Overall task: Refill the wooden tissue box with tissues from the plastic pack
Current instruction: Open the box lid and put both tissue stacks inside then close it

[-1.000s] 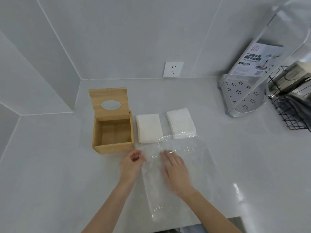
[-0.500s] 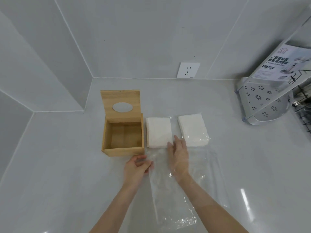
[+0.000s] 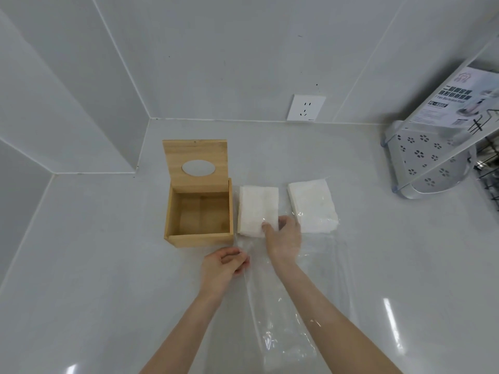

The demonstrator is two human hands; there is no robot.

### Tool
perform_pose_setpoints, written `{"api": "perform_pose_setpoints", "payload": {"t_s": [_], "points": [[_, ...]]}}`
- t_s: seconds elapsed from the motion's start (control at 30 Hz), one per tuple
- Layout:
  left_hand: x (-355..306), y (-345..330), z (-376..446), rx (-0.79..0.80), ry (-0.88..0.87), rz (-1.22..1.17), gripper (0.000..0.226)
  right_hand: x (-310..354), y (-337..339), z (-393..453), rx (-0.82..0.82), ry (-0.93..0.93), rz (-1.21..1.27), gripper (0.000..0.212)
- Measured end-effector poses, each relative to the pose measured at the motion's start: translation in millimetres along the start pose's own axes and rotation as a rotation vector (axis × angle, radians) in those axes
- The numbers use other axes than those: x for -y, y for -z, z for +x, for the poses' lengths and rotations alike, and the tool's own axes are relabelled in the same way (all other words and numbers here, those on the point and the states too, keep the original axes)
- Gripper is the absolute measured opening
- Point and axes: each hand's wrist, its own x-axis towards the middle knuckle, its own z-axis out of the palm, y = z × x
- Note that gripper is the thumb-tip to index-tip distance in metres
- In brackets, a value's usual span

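The wooden tissue box stands on the white counter with its lid flipped up and its inside empty. Two white tissue stacks lie to its right inside the clear plastic pack: the left stack next to the box, the right stack further over. My right hand reaches into the pack, thumb on top of the left stack's near right corner and fingers beside it. My left hand pinches the pack's left edge near the box's front corner.
A white perforated corner rack with a printed card stands at the right, a black wire basket beyond it. A wall socket sits on the back wall. The walls meet in a corner behind the box.
My right hand has slid forward along the pack from its middle to the left tissue stack and taken its corner. My left hand stays at the pack's left edge.
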Motion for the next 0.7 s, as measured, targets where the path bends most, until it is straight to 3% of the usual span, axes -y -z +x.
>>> {"api": "perform_pose_setpoints", "payload": {"t_s": [0.1,0.23,0.27,0.37,0.4,0.7], "points": [[-1.5,-0.2,-0.9,0.001,-0.012,0.007,0.010,2.4,5.1,-4.7,0.031,-0.023,0.112,0.027],[-3.4,-0.5,-2.3,0.011,-0.018,-0.012,0.013,1.4,9.0,-2.3,0.117,-0.054,0.161,0.050],[-3.9,-0.5,-2.9,0.014,-0.019,-0.013,0.013,1.0,9.1,-0.1,0.147,-0.059,0.160,0.049],[-4.5,-0.1,-3.8,0.019,-0.019,-0.018,0.013,2.4,12.5,3.2,0.219,-0.069,0.197,0.011],[-4.9,0.0,-4.6,0.022,-0.016,-0.023,0.013,3.1,13.4,2.5,0.225,-0.077,0.218,0.007],[-5.9,2.8,-0.5,-0.003,-0.019,-0.013,0.008,-7.8,36.4,-16.0,0.316,-0.125,0.550,0.025]]}}
